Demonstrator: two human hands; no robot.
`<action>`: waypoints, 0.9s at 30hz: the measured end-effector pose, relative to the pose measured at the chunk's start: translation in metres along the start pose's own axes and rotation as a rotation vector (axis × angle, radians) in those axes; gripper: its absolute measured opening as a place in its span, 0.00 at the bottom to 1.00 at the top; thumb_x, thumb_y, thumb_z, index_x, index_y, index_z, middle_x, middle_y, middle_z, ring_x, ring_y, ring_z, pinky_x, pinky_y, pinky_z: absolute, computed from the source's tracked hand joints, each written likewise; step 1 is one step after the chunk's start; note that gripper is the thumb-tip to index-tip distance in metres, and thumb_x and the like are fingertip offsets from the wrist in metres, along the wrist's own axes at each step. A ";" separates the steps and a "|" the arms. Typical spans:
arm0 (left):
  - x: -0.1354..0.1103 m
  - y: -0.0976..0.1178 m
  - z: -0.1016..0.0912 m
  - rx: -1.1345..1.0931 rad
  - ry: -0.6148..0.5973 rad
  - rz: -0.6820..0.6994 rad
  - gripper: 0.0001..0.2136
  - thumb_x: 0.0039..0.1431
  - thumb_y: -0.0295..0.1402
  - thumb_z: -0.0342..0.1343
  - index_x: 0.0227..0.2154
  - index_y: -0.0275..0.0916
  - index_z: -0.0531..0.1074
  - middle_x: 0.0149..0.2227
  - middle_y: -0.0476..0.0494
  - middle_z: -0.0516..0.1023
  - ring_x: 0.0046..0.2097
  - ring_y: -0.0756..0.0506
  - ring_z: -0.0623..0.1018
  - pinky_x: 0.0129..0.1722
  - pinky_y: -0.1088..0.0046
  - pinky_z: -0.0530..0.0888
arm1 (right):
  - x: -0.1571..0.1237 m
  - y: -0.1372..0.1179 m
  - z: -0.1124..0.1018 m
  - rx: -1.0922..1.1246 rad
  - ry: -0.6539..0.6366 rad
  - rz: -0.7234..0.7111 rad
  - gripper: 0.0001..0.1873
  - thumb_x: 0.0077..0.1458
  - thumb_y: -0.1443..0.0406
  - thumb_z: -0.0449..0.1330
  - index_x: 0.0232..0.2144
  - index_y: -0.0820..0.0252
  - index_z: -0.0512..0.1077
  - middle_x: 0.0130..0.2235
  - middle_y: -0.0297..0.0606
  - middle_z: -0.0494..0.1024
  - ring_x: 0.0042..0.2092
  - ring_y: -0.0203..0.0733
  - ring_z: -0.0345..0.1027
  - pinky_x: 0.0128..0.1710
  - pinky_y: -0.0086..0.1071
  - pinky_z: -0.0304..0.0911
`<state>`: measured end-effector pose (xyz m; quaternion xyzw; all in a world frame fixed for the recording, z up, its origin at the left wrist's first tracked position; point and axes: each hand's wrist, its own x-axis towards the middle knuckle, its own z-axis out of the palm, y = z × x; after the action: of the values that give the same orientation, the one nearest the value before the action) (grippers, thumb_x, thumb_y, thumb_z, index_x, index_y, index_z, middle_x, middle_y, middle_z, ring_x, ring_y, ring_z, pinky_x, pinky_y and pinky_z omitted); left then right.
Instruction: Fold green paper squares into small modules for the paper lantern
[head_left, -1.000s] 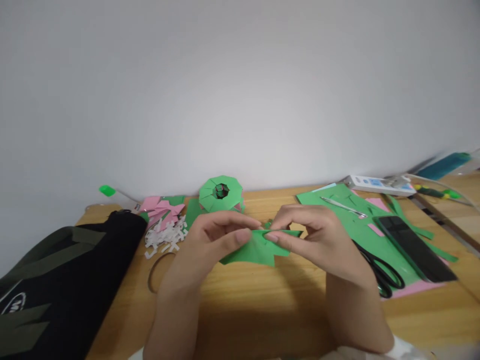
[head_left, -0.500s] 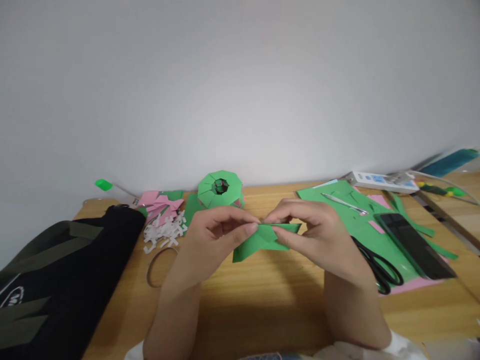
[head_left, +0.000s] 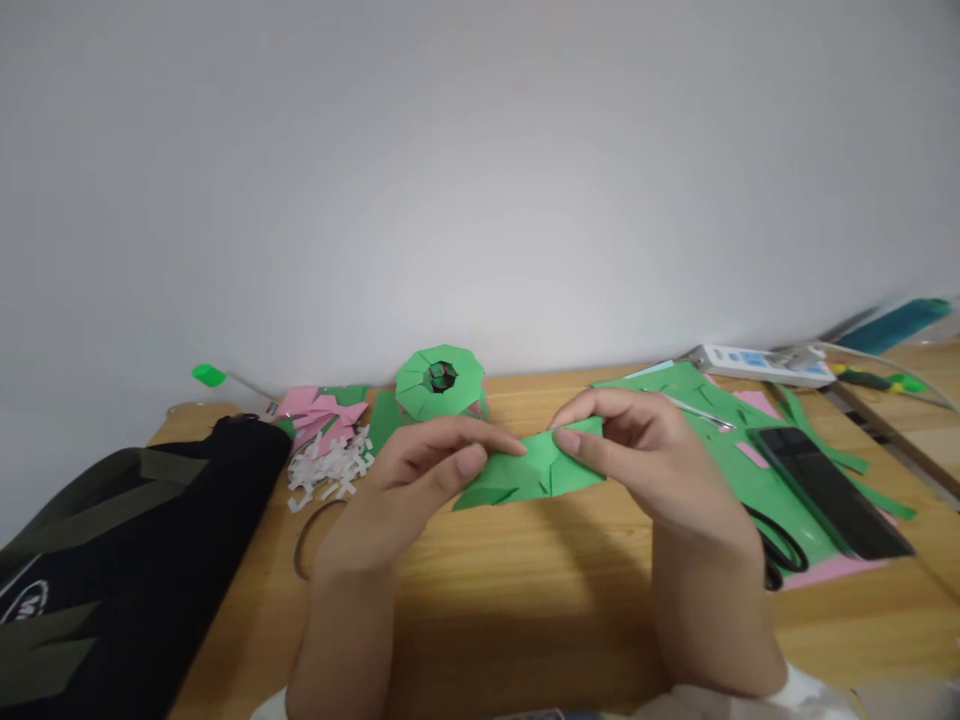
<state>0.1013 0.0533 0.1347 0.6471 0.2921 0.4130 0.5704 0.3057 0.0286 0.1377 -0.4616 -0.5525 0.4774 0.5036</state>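
Note:
Above the wooden table, a folded piece of green paper with crease lines is held up between both hands. My right hand pinches its upper right part, thumb on the near face and fingers behind. At the left end of the paper is my left hand, its index fingertip lying against the near face and its thumb by the left edge; the other fingers are partly hidden. Beyond the hands stands a round green and pink folded-paper piece with a hole in its top.
Pink paper pieces, white paper scraps and a brown band lie left, beside a black bag. To the right are green sheets, a phone, black-handled scissors and a white power strip.
The green paper has turned so its broad creased face shows toward me. My right hand has shifted its pinch to the top edge, and my left thumb has moved off the front face.

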 end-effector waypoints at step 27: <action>-0.003 -0.003 0.017 0.148 0.069 0.048 0.06 0.58 0.32 0.59 0.38 0.44 0.78 0.25 0.52 0.77 0.27 0.52 0.74 0.27 0.79 0.72 | -0.009 0.001 0.003 -0.127 -0.119 -0.062 0.05 0.55 0.64 0.61 0.31 0.59 0.76 0.24 0.31 0.70 0.23 0.31 0.57 0.20 0.25 0.54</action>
<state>0.1147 0.0433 0.1310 0.6798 0.3256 0.4260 0.5004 0.3029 0.0193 0.1354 -0.4461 -0.6248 0.4521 0.4542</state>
